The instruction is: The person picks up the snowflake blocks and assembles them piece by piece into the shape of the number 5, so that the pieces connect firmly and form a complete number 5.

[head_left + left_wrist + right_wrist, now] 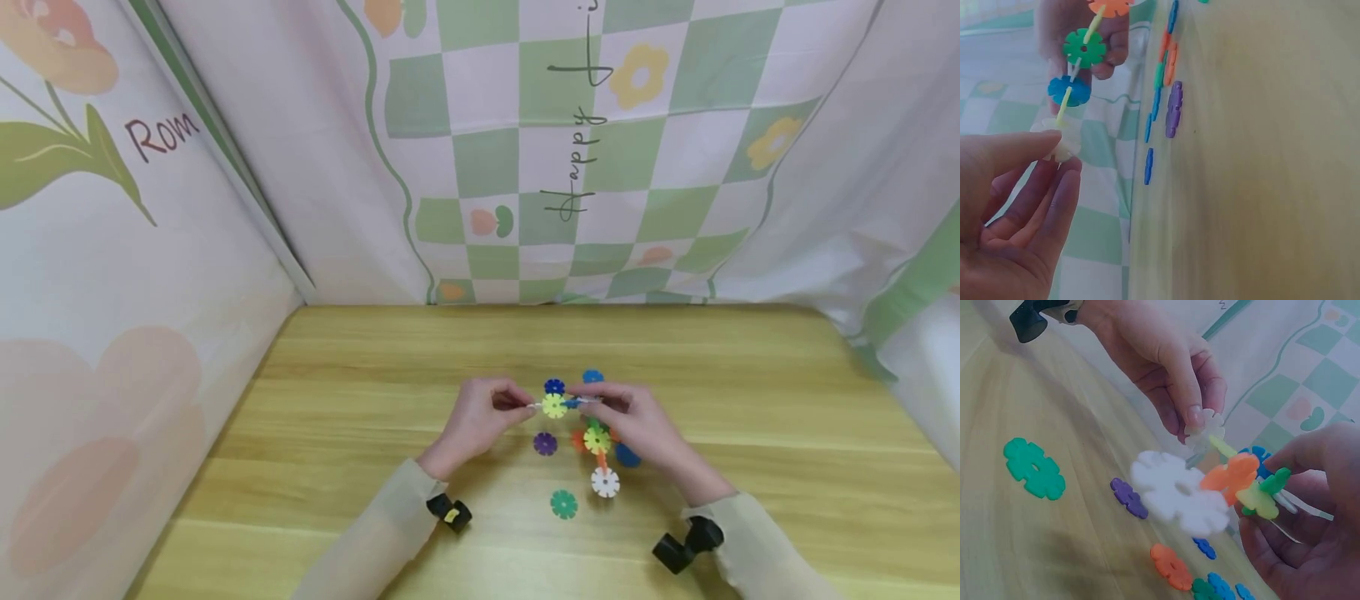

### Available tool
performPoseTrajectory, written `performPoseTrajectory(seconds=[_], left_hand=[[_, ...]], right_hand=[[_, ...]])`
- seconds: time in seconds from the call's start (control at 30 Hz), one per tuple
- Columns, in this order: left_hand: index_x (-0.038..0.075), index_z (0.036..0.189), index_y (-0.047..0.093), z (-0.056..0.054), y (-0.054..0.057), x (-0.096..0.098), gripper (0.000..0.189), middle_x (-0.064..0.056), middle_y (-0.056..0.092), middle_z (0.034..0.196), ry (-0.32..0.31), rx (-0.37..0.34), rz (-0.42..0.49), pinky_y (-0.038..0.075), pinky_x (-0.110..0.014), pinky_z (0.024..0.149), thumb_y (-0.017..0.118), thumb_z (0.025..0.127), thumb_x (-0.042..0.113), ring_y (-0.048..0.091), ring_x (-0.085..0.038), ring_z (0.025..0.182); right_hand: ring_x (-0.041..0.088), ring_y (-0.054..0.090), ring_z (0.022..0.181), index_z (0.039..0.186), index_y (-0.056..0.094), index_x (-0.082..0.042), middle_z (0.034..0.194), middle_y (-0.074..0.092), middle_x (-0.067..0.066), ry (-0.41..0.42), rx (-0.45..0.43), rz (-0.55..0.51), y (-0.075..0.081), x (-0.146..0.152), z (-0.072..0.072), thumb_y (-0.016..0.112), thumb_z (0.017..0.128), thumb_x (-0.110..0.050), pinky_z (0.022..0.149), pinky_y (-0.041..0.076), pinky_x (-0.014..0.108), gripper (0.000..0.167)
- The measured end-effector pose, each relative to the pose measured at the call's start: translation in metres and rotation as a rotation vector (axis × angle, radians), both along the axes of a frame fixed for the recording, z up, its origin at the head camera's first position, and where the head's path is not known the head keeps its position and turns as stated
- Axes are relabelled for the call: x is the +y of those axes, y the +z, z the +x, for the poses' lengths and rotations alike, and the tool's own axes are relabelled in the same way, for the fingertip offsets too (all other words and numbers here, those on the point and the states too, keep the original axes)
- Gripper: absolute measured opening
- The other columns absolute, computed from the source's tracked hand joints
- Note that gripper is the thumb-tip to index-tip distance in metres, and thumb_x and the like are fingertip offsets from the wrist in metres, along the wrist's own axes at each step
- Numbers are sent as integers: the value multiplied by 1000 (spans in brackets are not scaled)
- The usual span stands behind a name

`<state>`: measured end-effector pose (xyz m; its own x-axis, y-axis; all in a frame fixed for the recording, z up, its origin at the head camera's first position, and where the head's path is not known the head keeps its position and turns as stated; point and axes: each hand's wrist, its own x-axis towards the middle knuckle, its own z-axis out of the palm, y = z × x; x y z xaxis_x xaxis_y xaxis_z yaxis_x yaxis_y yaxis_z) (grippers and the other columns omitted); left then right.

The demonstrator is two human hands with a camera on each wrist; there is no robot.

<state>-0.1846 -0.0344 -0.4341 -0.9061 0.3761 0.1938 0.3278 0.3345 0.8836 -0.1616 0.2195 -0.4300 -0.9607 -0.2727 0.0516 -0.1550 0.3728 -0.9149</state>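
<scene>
My left hand [480, 414] pinches a translucent white notched disc [1067, 149] between thumb and fingers. That disc sits at the left end of a chain of interlocking flower-shaped plastic discs, beside a yellow disc [554, 406]. Further along come a blue disc [1069, 92], a green disc [1085, 49] and an orange disc [1232, 478]. My right hand [637, 421] grips the chain near its other end, its fingers partly hiding the pieces there. A larger-looking opaque white disc [1179, 494] sticks out from the orange part toward the right wrist camera.
On the wooden table [360, 358] lie loose discs: purple [545, 443], green [564, 504], dark blue [554, 387], and orange [1170, 567], with more blue and green ones partly hidden beneath the hands. A checkered curtain [555, 158] hangs at the table's back edge.
</scene>
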Motion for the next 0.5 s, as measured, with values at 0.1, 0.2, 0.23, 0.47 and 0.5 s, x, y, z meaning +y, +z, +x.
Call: performPoseTrajectory(seconds=[0.1, 0.2, 0.23, 0.47, 0.5], left_hand=[[11, 95, 78, 1, -1, 2, 8, 8, 72, 88, -1, 0, 0, 58, -22, 73, 80, 89, 7, 68, -5, 79], [10, 96, 78, 2, -2, 4, 9, 8, 72, 88, -7, -2, 7, 58, -22, 73, 81, 88, 7, 68, -4, 79], [10, 96, 78, 2, -2, 4, 9, 8, 72, 88, -9, -3, 9, 58, -21, 73, 81, 88, 7, 68, -4, 79], [10, 95, 78, 3, -2, 6, 8, 7, 73, 88, -10, -6, 28, 58, -22, 73, 81, 88, 6, 70, -5, 78], [10, 94, 78, 3, -1, 6, 8, 8, 73, 88, -12, -7, 30, 58, -22, 73, 81, 88, 6, 70, -5, 78]], right_hand=[[22, 62, 76, 128, 70, -8, 119, 69, 12, 28, 2, 14, 2, -2, -1, 67, 100, -19, 62, 52, 27, 30], [18, 55, 65, 126, 72, -10, 108, 69, 11, 25, -16, 33, 1, -5, -2, 74, 95, -21, 54, 48, 26, 33], [16, 52, 62, 125, 73, -11, 106, 69, 10, 22, -19, 44, -1, -5, -3, 77, 93, -22, 52, 47, 26, 35], [17, 53, 62, 121, 74, -10, 107, 68, 10, -1, 21, 90, -4, -7, -5, 85, 85, -22, 50, 47, 26, 40], [17, 53, 61, 120, 75, -10, 108, 69, 9, -5, 27, 94, -3, -8, -5, 85, 85, -21, 50, 47, 26, 39]])
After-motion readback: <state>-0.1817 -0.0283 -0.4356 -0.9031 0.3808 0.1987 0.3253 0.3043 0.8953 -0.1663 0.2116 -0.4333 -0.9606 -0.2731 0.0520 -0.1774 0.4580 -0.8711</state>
